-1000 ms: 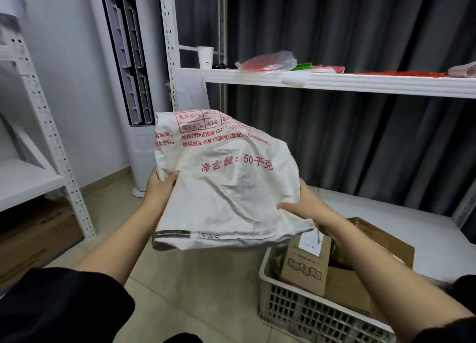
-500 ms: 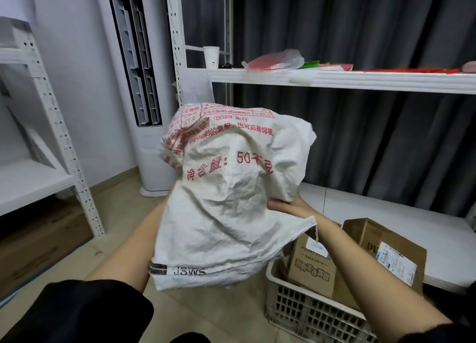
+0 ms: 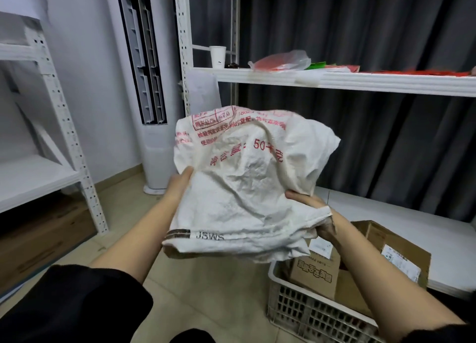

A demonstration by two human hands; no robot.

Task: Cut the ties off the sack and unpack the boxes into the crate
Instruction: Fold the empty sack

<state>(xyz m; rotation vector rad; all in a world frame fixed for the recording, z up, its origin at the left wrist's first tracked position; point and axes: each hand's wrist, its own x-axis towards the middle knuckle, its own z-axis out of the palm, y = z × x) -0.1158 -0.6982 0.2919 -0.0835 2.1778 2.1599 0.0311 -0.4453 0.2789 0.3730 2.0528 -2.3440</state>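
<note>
We see both hands holding the white woven sack (image 3: 247, 188) up in the air, crumpled and bunched, above the floor and just left of the crate (image 3: 309, 314). The left hand (image 3: 180, 185) holds the sack's left side, fingers tucked behind the fabric, so its grip is mostly hidden; it seems to curl around the cloth. The right hand (image 3: 316, 213) pinches the lower right corner of the sack, thumb on top, fingers bunched in the fabric. Red print and "JSWS" show on the sack. Cardboard boxes (image 3: 316, 273) stand inside the grey slotted crate at lower right. Behind, a white shelf (image 3: 360, 81) carries a paper cup (image 3: 218, 56) and a plastic bag (image 3: 283, 63).
</note>
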